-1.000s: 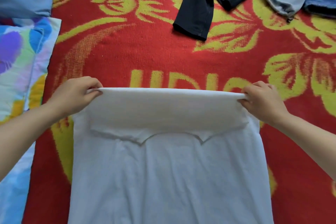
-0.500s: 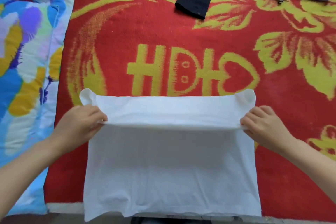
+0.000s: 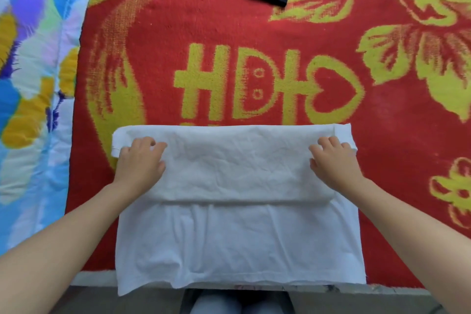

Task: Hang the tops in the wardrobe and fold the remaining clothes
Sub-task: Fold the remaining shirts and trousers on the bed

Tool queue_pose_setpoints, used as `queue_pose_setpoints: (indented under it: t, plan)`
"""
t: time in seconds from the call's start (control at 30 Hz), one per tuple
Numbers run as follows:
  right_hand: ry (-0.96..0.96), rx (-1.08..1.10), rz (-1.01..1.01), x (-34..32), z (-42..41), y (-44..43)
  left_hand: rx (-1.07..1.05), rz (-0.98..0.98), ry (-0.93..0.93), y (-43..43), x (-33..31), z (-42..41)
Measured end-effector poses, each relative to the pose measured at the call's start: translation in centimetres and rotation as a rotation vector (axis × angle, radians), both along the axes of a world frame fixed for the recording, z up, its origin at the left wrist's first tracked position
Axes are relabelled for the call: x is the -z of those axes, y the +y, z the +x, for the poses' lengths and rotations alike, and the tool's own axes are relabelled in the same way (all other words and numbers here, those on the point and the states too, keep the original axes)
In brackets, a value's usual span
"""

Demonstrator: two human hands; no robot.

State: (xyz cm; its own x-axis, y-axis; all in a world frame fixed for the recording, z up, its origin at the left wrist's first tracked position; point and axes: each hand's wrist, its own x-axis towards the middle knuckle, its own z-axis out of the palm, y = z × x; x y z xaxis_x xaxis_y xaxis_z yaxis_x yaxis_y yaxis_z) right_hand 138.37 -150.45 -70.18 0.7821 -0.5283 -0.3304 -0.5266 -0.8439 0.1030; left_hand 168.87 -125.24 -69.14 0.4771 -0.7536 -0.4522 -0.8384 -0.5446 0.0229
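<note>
Below yellow "HDI" lettering [image 3: 237,84], hands flatten white garment [image 3: 237,232].

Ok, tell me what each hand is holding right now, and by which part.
Neither grips anything. The left hand and right hand rest palm-down on the folded-over flap of the white garment, near its two ends.

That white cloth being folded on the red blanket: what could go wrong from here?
The white cloth hangs over the blanket's near edge, so it might slide off. The folded part looks wrinkled between the left hand and right hand; pressing now may set creases.
</note>
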Motion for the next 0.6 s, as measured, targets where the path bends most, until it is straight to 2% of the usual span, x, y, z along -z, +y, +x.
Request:
queue_pose_setpoints:
  t: [0.1,0.17,0.23,0.27,0.3,0.33,0.43,0.47,0.6]
  plan:
    - [0.074,0.067,-0.012,0.2,1.0,-1.9,-0.140,0.056,-0.016,-2.3,0.1,1.0]
    - [0.272,0.150,-0.049,-0.3,0.0,-3.4,-0.141,0.130,0.004,-2.7,0.4,1.7]
    - [0.489,0.377,-0.086,-1.5,-1.5,-4.7,-0.124,0.209,-0.021,-2.3,1.0,2.9]
    - [0.528,0.499,-0.070,-2.0,-2.2,-5.1,-0.130,0.247,-0.047,-1.9,1.1,3.5]
    - [0.537,0.608,-0.030,-2.4,-2.6,-5.5,-0.143,0.277,-0.077,-1.5,1.3,4.0]
    - [0.461,0.647,-0.008,-2.3,-2.9,-5.9,-0.165,0.287,-0.112,-1.3,1.5,4.4]
    - [0.071,0.447,-0.068,-1.4,-1.5,-6.0,-0.278,0.200,-0.144,-1.3,1.6,4.9]
    - [0.005,0.396,-0.043,-1.1,-0.7,-5.8,-0.272,0.166,-0.132,-1.4,1.8,4.8]
    - [0.176,0.270,0.124,0.2,2.0,-5.1,-0.094,0.213,-0.048,-1.5,2.6,5.2]
